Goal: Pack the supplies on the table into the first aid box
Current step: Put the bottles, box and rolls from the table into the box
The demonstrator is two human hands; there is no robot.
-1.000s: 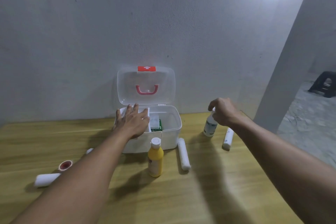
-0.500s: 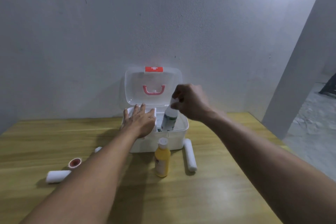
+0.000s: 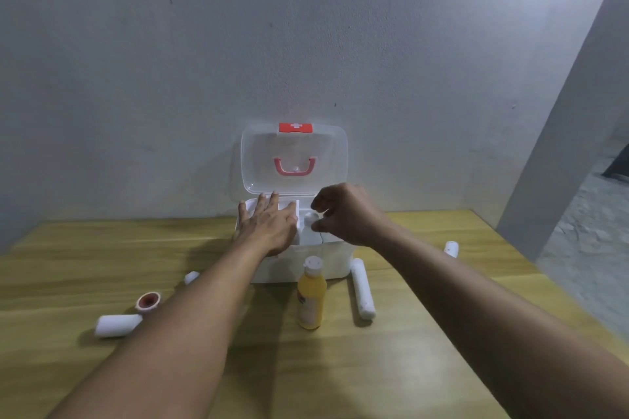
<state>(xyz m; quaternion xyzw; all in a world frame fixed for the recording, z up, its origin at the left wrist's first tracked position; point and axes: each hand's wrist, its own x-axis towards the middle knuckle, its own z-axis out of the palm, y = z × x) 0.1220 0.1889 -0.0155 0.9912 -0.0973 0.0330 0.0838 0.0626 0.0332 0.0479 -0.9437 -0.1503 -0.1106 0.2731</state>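
The interior of the box (image 3: 337, 260) is largely hidden behind both hands. A white bottle (image 3: 310, 224) stands in the right compartment; only its cap and upper body show, and its label cannot be read. The contents of the left tray under the left hand cannot be made out. A small white item (image 3: 191, 277) beside the left forearm is partly covered and cannot be identified.

The left hand (image 3: 269, 226) lies palm down on the left side of the box, fingers (image 3: 263, 199) spread and flat, gripping nothing. The right hand (image 3: 347, 214) is above the right compartment, fingers curled loosely around the cap of the bottle; whether they touch it cannot be determined. Both forearms extend from the near edge toward the box.

The lid (image 3: 294, 160) stands upright against the wall (image 3: 306, 44), clear, with a red handle and a red latch at the top. The box sits on a wooden table (image 3: 340, 367) near its far edge. A yellow bottle (image 3: 311, 296) stands upright just in front of the box. A long white roll (image 3: 363, 289) lies beside it on the right. A second roll (image 3: 451, 248) lies near the right edge. On the left lie a short white roll (image 3: 117, 325) and a tape ring (image 3: 148, 301) with a red centre. A bright light glares at the upper right.
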